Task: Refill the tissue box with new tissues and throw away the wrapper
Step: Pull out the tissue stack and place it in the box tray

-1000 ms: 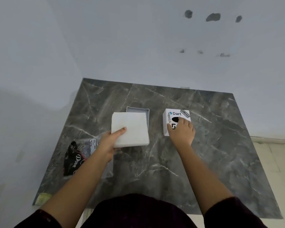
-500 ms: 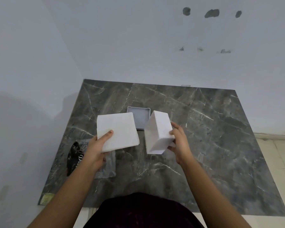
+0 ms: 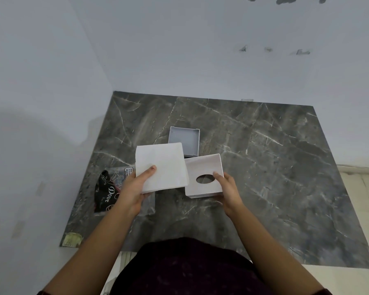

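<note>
Holding a white tissue stack [image 3: 161, 167], the left hand [image 3: 134, 187] grips its near-left corner, thumb on top and fingers underneath, so the stack sits flat above the table [image 3: 275, 167]. Beside it the right hand [image 3: 229, 189] grasps the box shell [image 3: 203, 175] at its right edge, thumb inside the rim and fingers under the outside. Its open side faces up, and the oval slot [image 3: 205, 179] shows dark table through it. Stack and shell are level with each other, the stack's right edge overlapping or just touching the shell's left wall; I cannot tell which. Both are lifted clear of the table.

Just behind them, on the table, lies the grey box base [image 3: 184, 141], a shallow square tray with its hollow up; its near edge is hidden by the stack and shell. Left of the left wrist lies the wrapper [image 3: 111, 190], crumpled clear plastic with a black panel reading "Dove", flat on the table and partly under the forearm. At the table's near-left corner sits a small yellowish scrap [image 3: 73, 239]. Pale walls [image 3: 179, 50] meet behind the table's far-left corner; the far wall carries some dark marks
</note>
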